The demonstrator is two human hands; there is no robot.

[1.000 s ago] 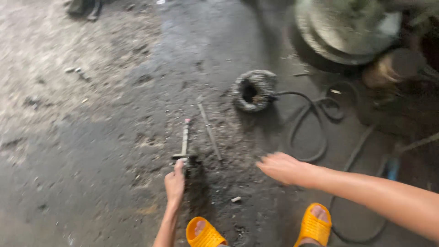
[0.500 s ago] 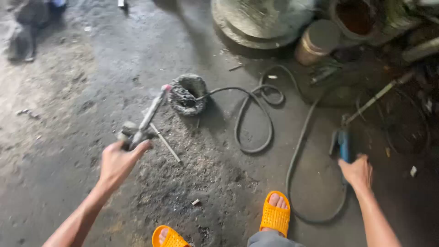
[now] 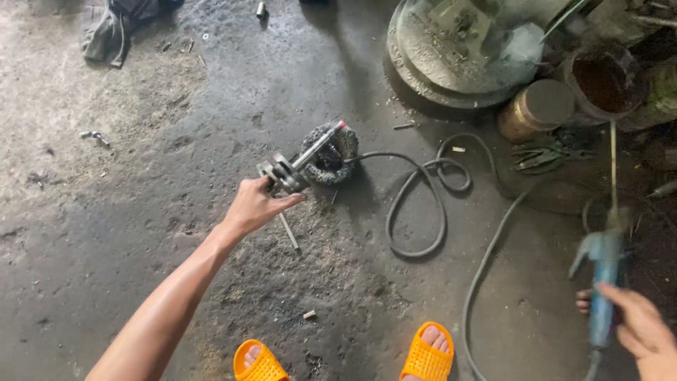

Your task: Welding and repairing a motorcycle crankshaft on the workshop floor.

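L hand (image 3: 255,206) grips metal shaft w/ discs (image 3: 300,164); R hand (image 3: 645,333) clasps blurred blue tool (image 3: 601,282), prob. a grinder.

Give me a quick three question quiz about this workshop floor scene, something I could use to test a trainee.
1. True or false: the left hand holds a metal shaft with flanges.
2. What does the right hand grip? A) a hammer B) a blue power tool C) a brush
3. What footwear is the person wearing?

Key
1. True; it is lifted above the floor, in front of the coiled ring.
2. B; the tool is motion-blurred, so its exact kind cannot be told.
3. Orange sandals.
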